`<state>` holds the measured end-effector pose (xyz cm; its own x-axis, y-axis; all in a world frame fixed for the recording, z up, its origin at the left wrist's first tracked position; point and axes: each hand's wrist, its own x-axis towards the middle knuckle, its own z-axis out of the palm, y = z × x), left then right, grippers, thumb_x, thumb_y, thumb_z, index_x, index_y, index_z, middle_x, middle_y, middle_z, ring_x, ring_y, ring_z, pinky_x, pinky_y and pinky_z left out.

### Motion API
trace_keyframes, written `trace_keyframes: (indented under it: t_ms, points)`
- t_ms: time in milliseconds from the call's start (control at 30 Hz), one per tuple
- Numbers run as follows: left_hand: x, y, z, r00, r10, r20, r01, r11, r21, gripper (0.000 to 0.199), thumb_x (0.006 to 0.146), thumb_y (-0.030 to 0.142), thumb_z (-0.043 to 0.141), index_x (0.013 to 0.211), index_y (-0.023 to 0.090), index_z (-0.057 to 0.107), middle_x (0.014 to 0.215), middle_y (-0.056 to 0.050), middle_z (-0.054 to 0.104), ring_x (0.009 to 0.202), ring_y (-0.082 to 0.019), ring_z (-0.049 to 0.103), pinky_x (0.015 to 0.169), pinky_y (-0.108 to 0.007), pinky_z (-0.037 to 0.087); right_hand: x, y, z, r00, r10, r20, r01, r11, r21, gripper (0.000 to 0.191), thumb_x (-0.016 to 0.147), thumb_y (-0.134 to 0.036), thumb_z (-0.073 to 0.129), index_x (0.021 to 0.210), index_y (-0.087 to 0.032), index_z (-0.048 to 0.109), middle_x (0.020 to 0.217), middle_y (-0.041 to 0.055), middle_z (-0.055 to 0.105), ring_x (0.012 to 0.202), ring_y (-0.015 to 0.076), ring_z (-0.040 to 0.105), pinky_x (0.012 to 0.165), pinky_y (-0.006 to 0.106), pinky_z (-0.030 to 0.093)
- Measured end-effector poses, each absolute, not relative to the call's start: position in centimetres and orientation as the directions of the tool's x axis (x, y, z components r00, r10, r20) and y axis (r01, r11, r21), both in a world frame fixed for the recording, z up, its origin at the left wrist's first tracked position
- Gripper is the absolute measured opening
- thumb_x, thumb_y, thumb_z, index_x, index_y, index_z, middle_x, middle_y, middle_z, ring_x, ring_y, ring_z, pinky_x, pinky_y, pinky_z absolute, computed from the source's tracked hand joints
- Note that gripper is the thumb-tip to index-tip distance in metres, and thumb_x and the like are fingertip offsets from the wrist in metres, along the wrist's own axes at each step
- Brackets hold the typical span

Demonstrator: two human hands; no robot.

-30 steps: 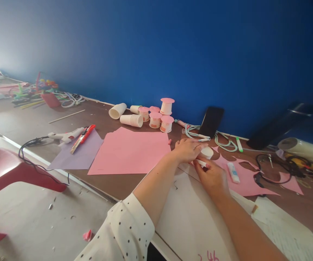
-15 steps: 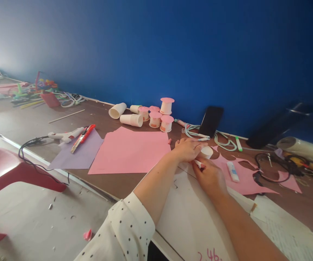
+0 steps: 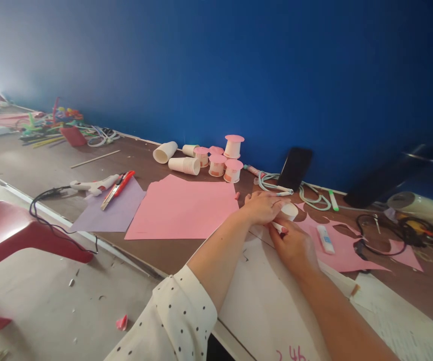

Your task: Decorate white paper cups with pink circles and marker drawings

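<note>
My left hand (image 3: pixel 264 207) reaches over a white paper cup (image 3: pixel 289 212), its fingers closed against the cup's near side. Just below it, my right hand (image 3: pixel 294 246) pinches a small white piece (image 3: pixel 277 227) close to the cup; its kind is mostly hidden by the fingers. The hands nearly touch each other, above the edge of a white board (image 3: pixel 263 286). Left of them lies a sheet of pink paper (image 3: pixel 186 210). To the right, a white glue tube (image 3: pixel 325 239) rests on cut pink paper scraps (image 3: pixel 342 254).
Paper cups with pink discs on top (image 3: pixel 233 170) stand by the wall, beside stacked white cups (image 3: pixel 184 165). A black phone (image 3: pixel 295 168) leans there. Leftward are a utility knife (image 3: pixel 117 189), a glue gun (image 3: pixel 95 185), purple paper (image 3: pixel 111 213) and a red stool (image 3: pixel 31 228).
The whole view has shifted slightly, so things appear a little to the right. Both hands keep nearly the same pose at the cup.
</note>
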<state>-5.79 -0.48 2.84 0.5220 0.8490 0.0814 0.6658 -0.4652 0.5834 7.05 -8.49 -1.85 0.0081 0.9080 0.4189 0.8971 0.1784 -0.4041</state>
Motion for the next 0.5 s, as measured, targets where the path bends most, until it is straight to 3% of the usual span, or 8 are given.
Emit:
trace_keyframes:
  t_ms: [267,500]
  points:
    - [-5.8,-0.5,2.8,0.526,0.847,0.079,0.672,-0.471,0.571,0.05,0.096,0.05,0.019,0.135,0.045,0.05,0.148,0.005,0.044,0.137,-0.025,0.034,0.113,-0.051,0.024,7.1,-8.8,-1.3,0.03,0.903,0.428,0.869,0.188,-0.457,0.037,0.087,-0.045,0.048,0.098,-0.022,0.074,0.094,0.0078,0.072,0.085,0.0232,0.064,0.071,0.032,0.043]
    - [-5.8,-0.4,2.7,0.533,0.844,0.069,0.684,-0.477,0.553,0.051,0.096,0.05,0.016,0.136,0.048,0.047,0.149,0.007,0.042,0.137,-0.025,0.034,0.112,-0.052,0.025,7.2,-9.4,-0.5,0.087,0.936,0.34,0.866,0.097,-0.49,0.032,0.085,-0.042,0.049,0.098,-0.026,0.074,0.096,0.0051,0.071,0.086,0.022,0.064,0.072,0.031,0.043]
